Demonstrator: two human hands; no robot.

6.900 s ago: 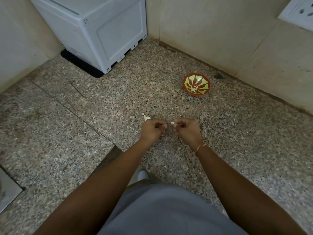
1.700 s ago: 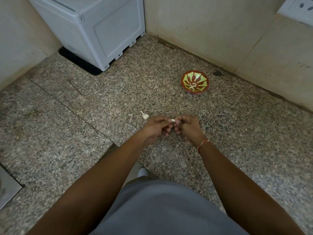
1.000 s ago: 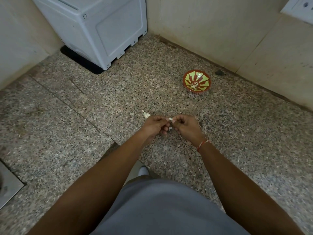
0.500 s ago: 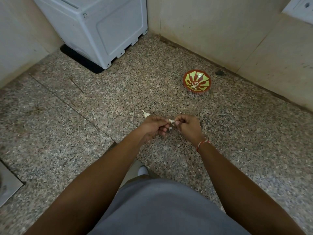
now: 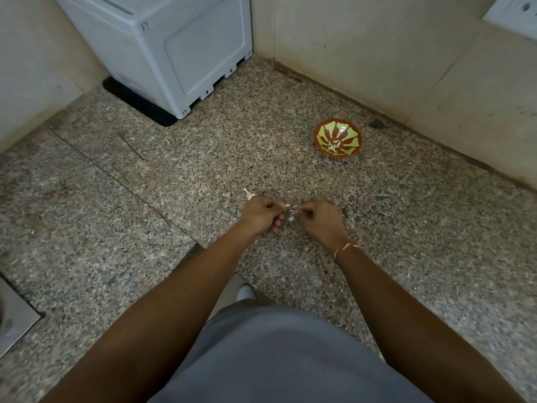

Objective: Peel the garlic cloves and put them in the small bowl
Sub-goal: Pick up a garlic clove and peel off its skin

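Observation:
My left hand (image 5: 261,215) and my right hand (image 5: 319,219) are close together over the speckled granite counter, fingers curled. Between their fingertips they pinch a small white garlic clove (image 5: 290,212) with bits of skin hanging from it. Just beyond my left hand, the rest of the garlic head (image 5: 249,194) lies on the counter, partly hidden by my knuckles. The small red bowl with a green pattern (image 5: 321,135) sits farther back to the right, near the wall, with a few pale peeled pieces (image 5: 333,147) inside.
A white appliance (image 5: 162,50) stands on a dark mat at the back left corner. Beige walls close the counter at the back and right. A metal edge (image 5: 14,324) shows at the left. Small skin flakes lie near my right hand.
My hands have drawn slightly apart, and a strip of skin now hangs from the clove between them. The bowl and garlic head have not moved.

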